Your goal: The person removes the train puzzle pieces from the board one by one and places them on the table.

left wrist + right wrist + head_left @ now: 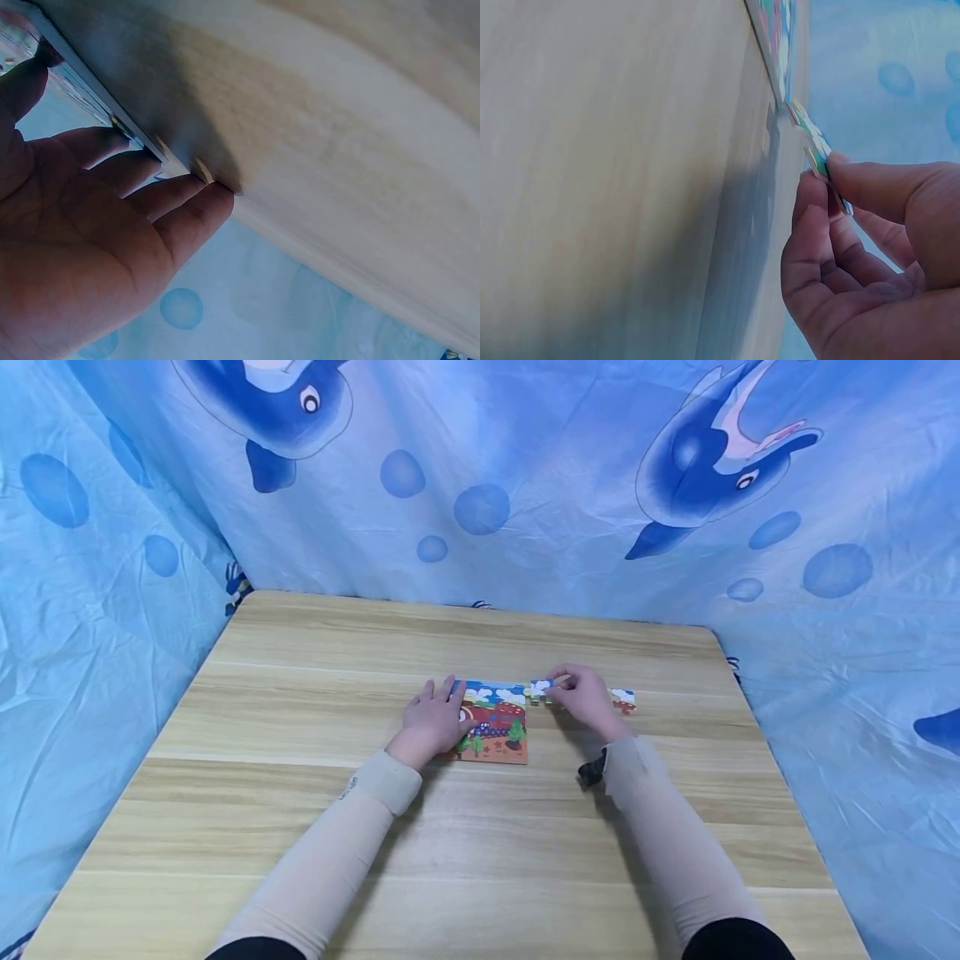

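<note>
A square jigsaw puzzle (495, 731) with a colourful picture lies flat on the table. My left hand (433, 720) rests at its left side with fingers spread, the thumb reaching over the picture. In the left wrist view, the fingertips (217, 193) line up along the puzzle's edge. Just off the puzzle's upper right corner, my right hand (585, 697) pinches a puzzle piece (540, 690) between thumb and fingers. The right wrist view shows this puzzle piece (819, 146) tilted, its far end close to the puzzle's corner (781, 94).
Another puzzle piece (623, 699) lies right of my right hand, partly hidden by it. The wooden table (315, 710) is bounded at the back and sides by a blue curtain (540, 560) printed with dolphins. A black object (592, 772) sits at my right wrist.
</note>
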Motion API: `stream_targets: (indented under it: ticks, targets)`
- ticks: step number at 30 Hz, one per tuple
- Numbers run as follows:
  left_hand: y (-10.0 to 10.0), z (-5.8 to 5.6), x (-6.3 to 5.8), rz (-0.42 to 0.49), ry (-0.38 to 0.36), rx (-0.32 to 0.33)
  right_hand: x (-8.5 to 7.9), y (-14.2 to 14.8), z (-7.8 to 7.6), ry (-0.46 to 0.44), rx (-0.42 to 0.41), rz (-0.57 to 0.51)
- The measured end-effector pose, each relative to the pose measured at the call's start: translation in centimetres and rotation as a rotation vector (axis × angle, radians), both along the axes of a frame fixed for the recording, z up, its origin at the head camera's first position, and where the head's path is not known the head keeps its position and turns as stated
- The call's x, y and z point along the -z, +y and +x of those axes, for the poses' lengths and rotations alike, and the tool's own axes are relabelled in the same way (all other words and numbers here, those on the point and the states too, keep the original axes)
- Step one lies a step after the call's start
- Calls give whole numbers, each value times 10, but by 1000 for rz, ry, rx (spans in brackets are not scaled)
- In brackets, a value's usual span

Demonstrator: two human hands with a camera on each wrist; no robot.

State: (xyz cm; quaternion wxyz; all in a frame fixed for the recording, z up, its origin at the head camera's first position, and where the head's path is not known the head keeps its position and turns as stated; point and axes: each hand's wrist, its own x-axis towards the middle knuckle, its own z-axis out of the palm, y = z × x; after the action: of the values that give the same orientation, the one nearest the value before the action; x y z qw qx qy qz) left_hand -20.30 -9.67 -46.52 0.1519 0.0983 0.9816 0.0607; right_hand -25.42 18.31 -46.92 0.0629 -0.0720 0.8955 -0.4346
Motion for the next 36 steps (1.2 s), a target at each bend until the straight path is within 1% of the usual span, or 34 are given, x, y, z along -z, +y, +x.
stream_targets:
  ticks: [4,11,17,19,23,27,32,34,36]
  targets:
    - [0,0,-1,-2,0,1,-4,20,0,-24,38,3]
    - [0,0,-1,3,5,-1,-9,54,-1,-18,103,15]
    - [0,-1,1,1,4,7,-10,73,1,-63,133,7]
    - [0,-1,1,5,4,8,-9,76,1,-79,139,9]
    - [0,0,1,13,4,8,-6,76,-1,-96,157,46]
    - [0,1,0,16,4,11,-2,72,-4,-79,169,105]
    - [0,1,0,25,0,6,-1,67,-6,-57,153,221]
    - [0,1,-1,28,0,6,0,65,-6,-52,140,256]
    - [0,1,-2,27,2,8,0,64,-7,-50,133,264]
